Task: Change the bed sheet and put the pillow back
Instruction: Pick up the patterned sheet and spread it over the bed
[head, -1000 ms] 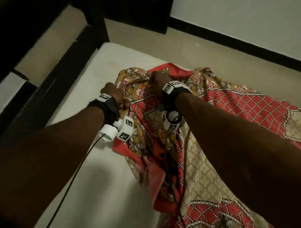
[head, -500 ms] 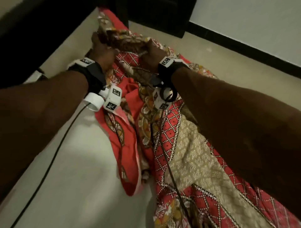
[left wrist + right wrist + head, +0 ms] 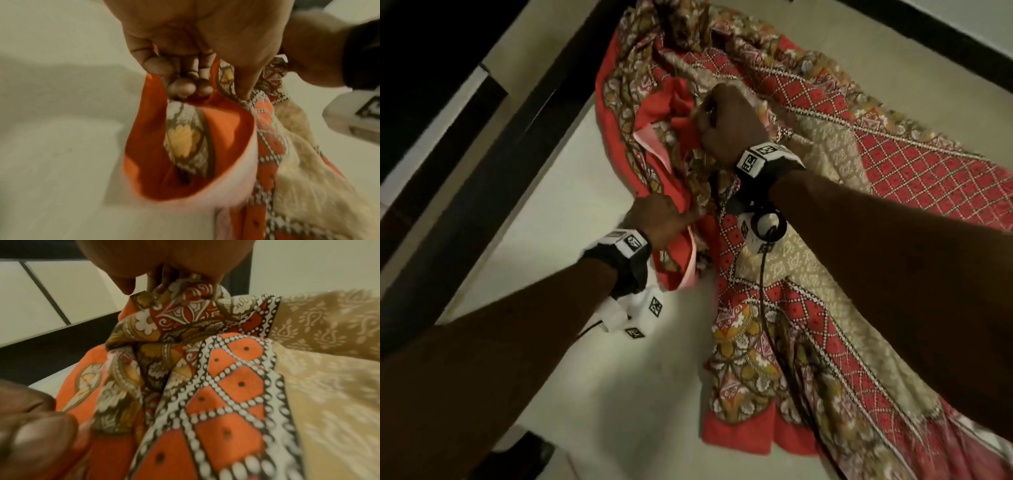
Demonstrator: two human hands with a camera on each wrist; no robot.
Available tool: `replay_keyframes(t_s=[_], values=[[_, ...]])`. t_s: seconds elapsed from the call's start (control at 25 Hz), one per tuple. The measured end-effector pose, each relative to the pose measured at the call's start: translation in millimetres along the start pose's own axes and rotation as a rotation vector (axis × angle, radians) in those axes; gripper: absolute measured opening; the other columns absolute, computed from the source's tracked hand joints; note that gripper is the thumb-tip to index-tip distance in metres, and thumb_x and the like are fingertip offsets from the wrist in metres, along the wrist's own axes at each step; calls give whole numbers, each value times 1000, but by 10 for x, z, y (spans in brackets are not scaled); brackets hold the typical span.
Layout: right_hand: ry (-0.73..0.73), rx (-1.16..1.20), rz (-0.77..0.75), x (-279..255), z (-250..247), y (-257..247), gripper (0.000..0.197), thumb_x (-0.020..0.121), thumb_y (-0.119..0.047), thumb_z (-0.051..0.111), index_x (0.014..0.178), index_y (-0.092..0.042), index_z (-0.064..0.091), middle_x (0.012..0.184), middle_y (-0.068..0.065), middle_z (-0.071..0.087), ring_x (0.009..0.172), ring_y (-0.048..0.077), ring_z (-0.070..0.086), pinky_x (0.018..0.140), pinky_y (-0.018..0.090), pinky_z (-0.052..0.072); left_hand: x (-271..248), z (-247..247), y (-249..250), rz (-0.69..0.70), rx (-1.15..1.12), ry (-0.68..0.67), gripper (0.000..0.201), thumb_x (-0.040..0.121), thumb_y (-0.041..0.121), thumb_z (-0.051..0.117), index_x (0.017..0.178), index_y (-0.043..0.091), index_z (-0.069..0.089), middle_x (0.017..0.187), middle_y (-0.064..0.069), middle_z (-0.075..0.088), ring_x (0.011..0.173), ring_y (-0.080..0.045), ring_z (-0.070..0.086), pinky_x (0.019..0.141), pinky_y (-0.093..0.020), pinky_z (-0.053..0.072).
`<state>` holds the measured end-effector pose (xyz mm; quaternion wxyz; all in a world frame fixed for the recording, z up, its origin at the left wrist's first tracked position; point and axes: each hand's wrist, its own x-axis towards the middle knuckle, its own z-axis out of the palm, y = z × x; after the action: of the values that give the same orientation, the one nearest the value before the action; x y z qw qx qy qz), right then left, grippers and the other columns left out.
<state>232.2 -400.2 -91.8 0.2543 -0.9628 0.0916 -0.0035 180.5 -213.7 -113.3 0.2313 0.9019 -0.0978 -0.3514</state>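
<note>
Here, closest to me, my left hand (image 3: 657,219) is fisted around the plain red edge of the bed sheet (image 3: 808,308); the left wrist view shows my fingers (image 3: 180,87) curled into a fold of it with the thumb pressing from the other side. A little farther out, my right hand (image 3: 729,123) is clenched too, gripping a bunched gather of the flowered border.

The sheet is one piece, still crumpled, lying on the bare pale mattress (image 3: 544,212). Its long axis runs away from my hands, from the far corner by the dark bed frame (image 3: 493,164) back toward my right side, so most of the cloth trails under and beyond my right arm. My left hand is the nearer one to the uncovered stretch of mattress and to the frame edge, so I judge it should lead the hem out that way while the right feeds cloth.

Counted: two hands, one sheet, one mattress, one frame. No pillow shows in any view.
</note>
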Motion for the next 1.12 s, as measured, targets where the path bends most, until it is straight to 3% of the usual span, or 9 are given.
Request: replay_keyframes(t_s=[0.08, 0.24, 0.44, 0.64, 0.76, 0.88, 0.96, 1.04, 1.12], values=[[0, -155, -59, -335, -15, -141, 49, 93, -53, 43, 120, -13, 50, 120, 8, 55, 109, 30, 53, 77, 44, 46, -184, 223, -43, -53, 123, -43, 64, 76, 74, 64, 83, 11, 66, 76, -7, 65, 75, -28, 62, 65, -32, 46], [-193, -224, -83, -770, 74, -264, 51, 92, -46, 50, 131, -13, 47, 122, 14, 59, 111, 35, 59, 82, 43, 48, -278, 310, -185, -79, 253, -33, 56, 78, 48, 70, 118, 11, 59, 117, -19, 62, 105, -41, 62, 75, -34, 46], [-340, -288, 202, -1250, 315, -205, 53, 96, -45, 50, 134, -10, 41, 135, 18, 52, 122, 40, 52, 94, 50, 45, -325, -137, -534, -159, 166, 80, 25, 77, 31, 66, 82, 6, 61, 95, -20, 70, 79, -38, 66, 65, -33, 51], [-376, -244, 197, -1306, 115, -320, 38, 97, -41, 49, 116, -11, 62, 113, 18, 65, 107, 37, 62, 82, 42, 49, -559, -904, -1096, -440, 181, 224, 56, 78, 25, 77, 124, -2, 61, 129, -25, 61, 117, -43, 60, 87, -42, 52], [-514, -210, 122, -1283, -65, -516, 39, 99, -45, 48, 82, -14, 61, 75, 7, 58, 78, 28, 60, 66, 28, 39, -812, -1168, -1075, -460, -288, 302, 53, 99, 21, 57, 146, 0, 43, 146, -20, 50, 131, -36, 52, 91, -33, 53], [-619, -116, 71, -1357, -119, -851, 27, 100, -34, 51, 82, -16, 58, 70, -1, 54, 64, 21, 52, 59, 22, 36, -845, -1157, -911, -457, -578, 204, 73, 84, 46, 63, 142, 2, 51, 106, -3, 67, 93, -24, 67, 91, -39, 56], [-646, -21, 79, -1499, -24, -1083, 26, 96, -29, 53, 89, -7, 67, 77, 6, 62, 66, 23, 56, 58, 24, 40, -882, -991, -908, -424, -655, 187, 59, 92, 40, 59, 135, 0, 55, 82, 0, 60, 68, -18, 60, 75, -40, 59], [-656, 75, 58, -1707, 110, -1326, 27, 93, -24, 55, 95, -3, 71, 84, 12, 67, 68, 25, 60, 62, 29, 48, -1151, -693, -828, -411, -764, 64, 54, 103, 45, 46, 134, 2, 54, 88, -10, 60, 73, -27, 61, 50, -34, 57], [-653, 140, 33, -1929, 225, -1531, 26, 93, -23, 55, 100, -5, 72, 92, 13, 71, 78, 28, 65, 69, 32, 53, -1470, -354, -784, -398, -839, -137, 68, 94, 70, 40, 131, 17, 61, 106, -11, 68, 92, -30, 65, 62, -37, 56]])
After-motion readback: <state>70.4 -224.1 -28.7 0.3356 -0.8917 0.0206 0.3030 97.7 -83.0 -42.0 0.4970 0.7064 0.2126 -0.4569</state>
